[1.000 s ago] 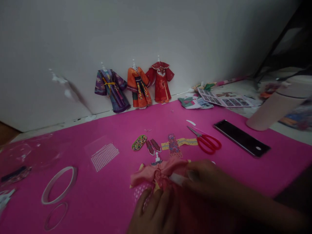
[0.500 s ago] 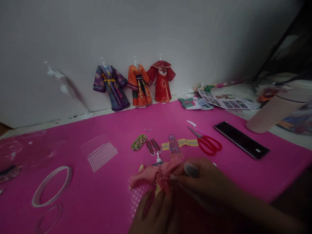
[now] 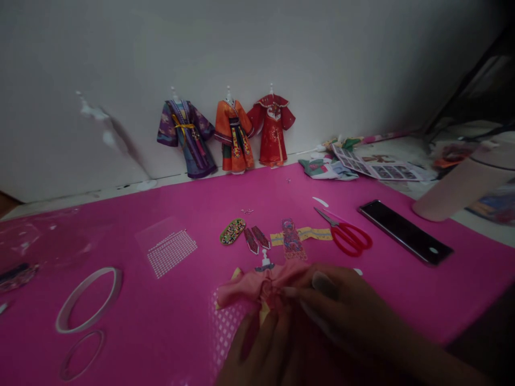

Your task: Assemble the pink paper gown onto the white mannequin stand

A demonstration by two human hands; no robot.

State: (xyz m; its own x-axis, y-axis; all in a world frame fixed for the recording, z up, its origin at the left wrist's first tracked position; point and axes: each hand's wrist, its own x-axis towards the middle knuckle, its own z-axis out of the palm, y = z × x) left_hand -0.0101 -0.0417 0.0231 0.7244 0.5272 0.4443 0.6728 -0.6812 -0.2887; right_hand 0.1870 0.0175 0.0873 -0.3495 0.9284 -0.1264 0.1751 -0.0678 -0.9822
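Left hand (image 3: 259,348) and right hand (image 3: 346,300) touched a pink garment (image 3: 242,288).
It lay on the desk (image 3: 161,332); whether either grip was clamped on it, I couldn't tell. Beyond lay red-handled scissors (image 3: 349,239), then three small robes (image 3: 234,136) against the wall (image 3: 241,43).

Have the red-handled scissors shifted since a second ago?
No. Judged against the phone, the red-handled scissors lie in the same place, at the same angle; both shift together in the picture, so the camera moved.

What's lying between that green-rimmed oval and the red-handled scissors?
In the head view, left to right: two pointed dark-red pieces, then a yellow strip crossed by a patterned panel.
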